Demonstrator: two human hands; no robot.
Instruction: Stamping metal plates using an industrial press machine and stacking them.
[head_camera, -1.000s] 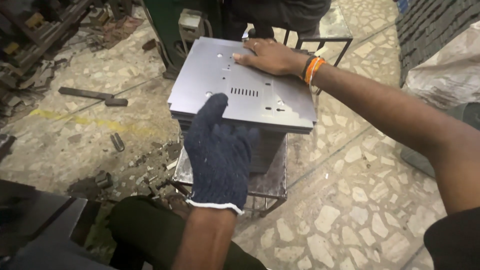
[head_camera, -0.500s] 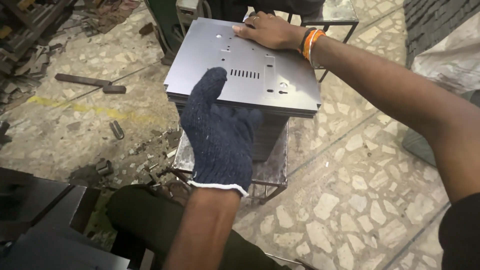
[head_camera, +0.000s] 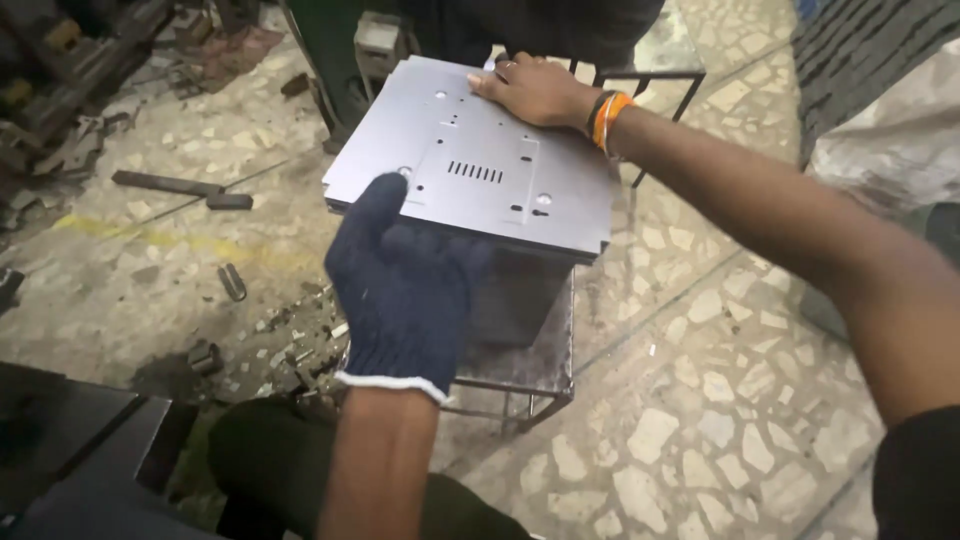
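Observation:
A grey metal plate (head_camera: 480, 170) with a row of slots and small punched holes lies on top of a stack of similar plates (head_camera: 520, 295). The stack stands on a low metal frame stand (head_camera: 520, 385). My left hand (head_camera: 405, 285), in a dark blue knitted glove, grips the plate's near edge with the thumb on top. My right hand (head_camera: 535, 90), bare with orange bands at the wrist, lies on the far corner, fingers at the edge.
Short metal bars (head_camera: 165, 183) and small scraps (head_camera: 290, 340) lie on the stone floor to the left. A green machine base (head_camera: 320, 50) stands behind the stack, and a black wire frame (head_camera: 665, 75) beside it. A white sack (head_camera: 900, 140) is at the right.
Both hands keep their hold on the plate. The plate has shifted slightly up and left in view, and my gloved hand sits a little lower on its near edge.

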